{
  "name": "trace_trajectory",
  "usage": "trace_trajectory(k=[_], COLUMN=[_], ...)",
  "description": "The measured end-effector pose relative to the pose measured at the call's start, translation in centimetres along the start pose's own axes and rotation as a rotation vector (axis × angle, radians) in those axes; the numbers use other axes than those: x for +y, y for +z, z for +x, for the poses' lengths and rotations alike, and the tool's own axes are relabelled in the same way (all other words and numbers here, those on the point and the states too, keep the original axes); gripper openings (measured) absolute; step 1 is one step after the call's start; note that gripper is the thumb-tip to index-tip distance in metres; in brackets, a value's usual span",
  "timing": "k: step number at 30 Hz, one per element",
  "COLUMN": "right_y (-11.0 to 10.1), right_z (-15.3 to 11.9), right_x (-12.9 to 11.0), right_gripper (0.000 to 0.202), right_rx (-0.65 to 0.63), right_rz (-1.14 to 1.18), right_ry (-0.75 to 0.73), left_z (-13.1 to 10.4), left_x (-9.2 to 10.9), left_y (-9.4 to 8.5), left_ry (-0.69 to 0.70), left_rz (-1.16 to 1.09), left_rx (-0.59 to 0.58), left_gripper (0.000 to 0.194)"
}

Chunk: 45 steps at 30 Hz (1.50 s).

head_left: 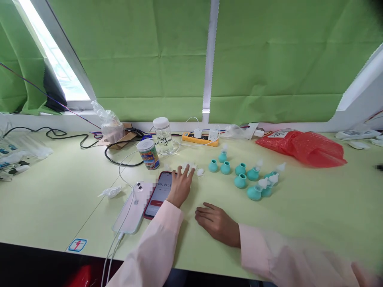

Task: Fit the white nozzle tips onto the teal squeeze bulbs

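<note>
My left hand reaches forward with its fingers spread. Its fingertips are over or touching several small white pieces on the table; the hand partly hides them. My right hand lies low over the table nearer to me, fingers stretched out, nothing visible in it. Beyond it and to the right stand several teal rubber bulbs, one an open-necked bulb with a round hole on top. Other bulbs, such as the front one, carry translucent white tips, some leaning sideways.
Left of my left hand lie a phone with a running timer and a pale phone with a white cable. Behind are a printed canister, a clear jar, a power strip and a red plastic bag.
</note>
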State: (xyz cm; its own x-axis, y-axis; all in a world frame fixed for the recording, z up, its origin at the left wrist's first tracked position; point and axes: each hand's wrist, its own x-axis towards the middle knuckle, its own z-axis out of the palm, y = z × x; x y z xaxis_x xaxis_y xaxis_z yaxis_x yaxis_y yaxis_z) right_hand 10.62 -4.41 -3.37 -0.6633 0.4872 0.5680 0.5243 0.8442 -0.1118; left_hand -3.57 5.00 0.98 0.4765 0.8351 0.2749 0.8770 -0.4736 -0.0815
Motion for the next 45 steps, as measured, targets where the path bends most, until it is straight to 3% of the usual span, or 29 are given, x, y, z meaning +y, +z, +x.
trace_trajectory(k=[7,14,17,20,24,28,32,36,45], right_y=[-1.8,-2.3,-2.5,-2.6,-2.9,-3.2,-3.3,-3.2,-3.3], right_z=[-0.9,-1.1,-1.6,-2.0,-2.2,-2.2,-2.2,-2.3,-2.2], right_x=[1.2,1.4,2.0,2.7,3.2,3.7,4.4,4.7,4.7], right_gripper=[0.010,0.009,0.013,0.017,0.014,0.012,0.013,0.015,0.016], right_rx=[0.146,0.261,0.312,0.390,0.493,0.529,0.516,0.467,0.497], right_rz=[0.198,0.524,0.725,0.841,0.737,0.528,0.485,0.437,0.397], right_ry=[0.195,0.592,0.779,0.899,0.841,0.708,0.730,0.712,0.724], left_z=[0.1,0.0,-0.3,-0.7,-1.2,-1.6,-1.7,-1.8,-1.5], left_x=[1.1,1.9,2.7,4.0,5.6,6.0,5.7,5.7,6.4], left_y=[1.0,-0.3,-0.9,-1.2,-1.1,-0.7,-0.4,-0.5,-1.2], left_ry=[0.060,0.124,0.026,-0.196,-0.525,-0.638,-0.628,-0.599,-0.582], left_rz=[0.078,-0.086,-0.416,-0.995,-1.752,-2.022,-2.135,-2.118,-1.841], left_rx=[-0.083,-0.055,0.025,0.037,-0.214,-0.386,-0.458,-0.445,-0.410], left_gripper=[0.044,0.033,0.028,0.008,0.016,0.025,0.037,0.044,0.049])
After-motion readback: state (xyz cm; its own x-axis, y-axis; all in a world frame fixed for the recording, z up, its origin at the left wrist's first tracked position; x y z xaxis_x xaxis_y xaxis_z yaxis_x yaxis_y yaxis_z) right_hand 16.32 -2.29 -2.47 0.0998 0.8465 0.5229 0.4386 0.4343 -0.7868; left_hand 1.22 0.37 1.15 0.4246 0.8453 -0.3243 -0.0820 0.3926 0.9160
